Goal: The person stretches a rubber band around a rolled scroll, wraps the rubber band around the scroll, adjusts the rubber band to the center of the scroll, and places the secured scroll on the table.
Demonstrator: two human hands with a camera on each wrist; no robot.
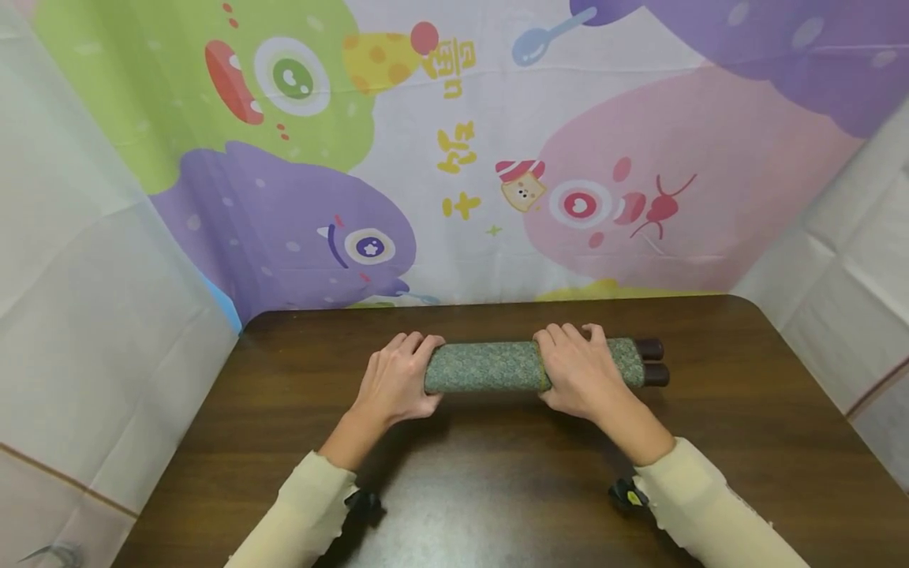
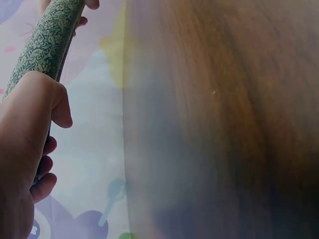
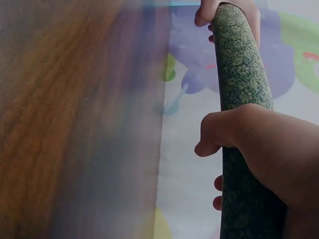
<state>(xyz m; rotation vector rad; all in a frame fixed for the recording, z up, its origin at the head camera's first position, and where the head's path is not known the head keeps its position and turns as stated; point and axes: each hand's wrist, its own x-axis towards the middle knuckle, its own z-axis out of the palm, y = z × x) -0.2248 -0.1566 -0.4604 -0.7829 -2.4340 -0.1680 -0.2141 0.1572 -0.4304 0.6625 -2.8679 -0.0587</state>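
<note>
A rolled scroll (image 1: pixel 486 367) in green floral cloth lies crosswise between both hands, over the far half of the table. Two dark knobs (image 1: pixel 656 375) of its rods stick out at the right end. My left hand (image 1: pixel 398 375) grips the left end from above, thumb on the near side and fingers round the far side, hiding that end. Right of the middle, my right hand (image 1: pixel 578 367) grips it the same way, next to a thin yellowish cord (image 1: pixel 544 371). In the right wrist view the scroll (image 3: pixel 241 64) runs away toward the left hand.
The dark wooden table (image 1: pixel 454 473) has rounded far corners. Behind it hangs a white cloth backdrop (image 1: pixel 490 268) with cartoon monsters. Pale sheets (image 1: pixel 92 260) close off both sides. A small black device (image 1: pixel 628 495) sits at the right cuff, another at the left.
</note>
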